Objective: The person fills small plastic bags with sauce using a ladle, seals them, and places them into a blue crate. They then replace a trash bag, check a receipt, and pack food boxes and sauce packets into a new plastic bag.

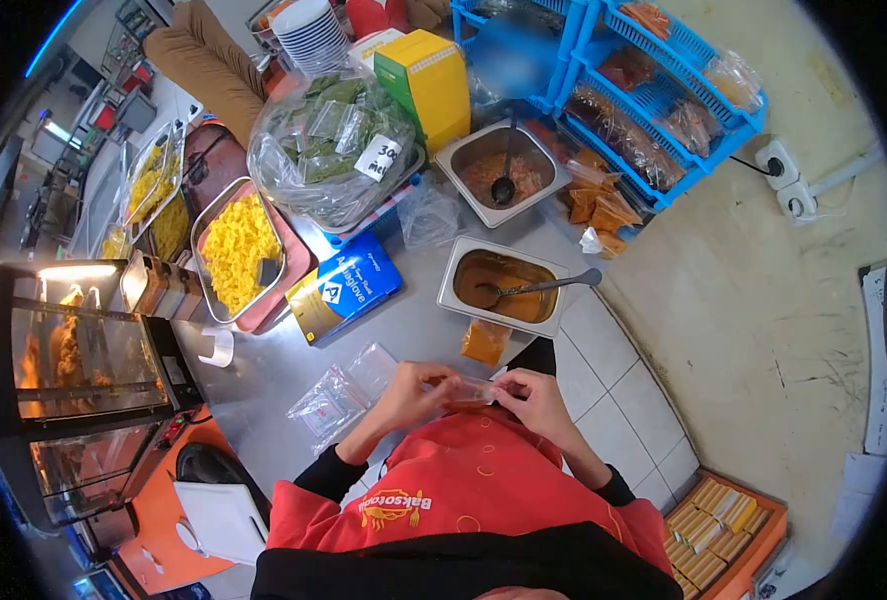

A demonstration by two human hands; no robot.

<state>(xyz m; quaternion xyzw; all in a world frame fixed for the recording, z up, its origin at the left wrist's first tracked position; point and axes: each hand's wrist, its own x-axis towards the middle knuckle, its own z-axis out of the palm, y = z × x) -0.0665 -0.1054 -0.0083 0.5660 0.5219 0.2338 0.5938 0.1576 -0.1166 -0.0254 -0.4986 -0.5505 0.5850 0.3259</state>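
My left hand [415, 396] and my right hand [537, 402] meet in front of my red apron, fingers pinched on a small clear plastic bag [473, 391] stretched between them. Just beyond the bag, a sealed packet of orange sauce [485, 342] lies at the table edge. Behind it stands a steel pan [447, 283] of brown-orange sauce with a dark-handled ladle [553, 284] resting in it. Flat clear plastic bags [329, 406] lie on the steel table to the left of my left hand.
A blue and yellow glove box [348, 290], a tray of yellow food [239, 252] and a large bag of green leaves [318, 150] stand left of centre. A second steel pan [453, 163] with a ladle is farther back. Blue racks [703, 150] stand right; a heated display case [83, 370] left.
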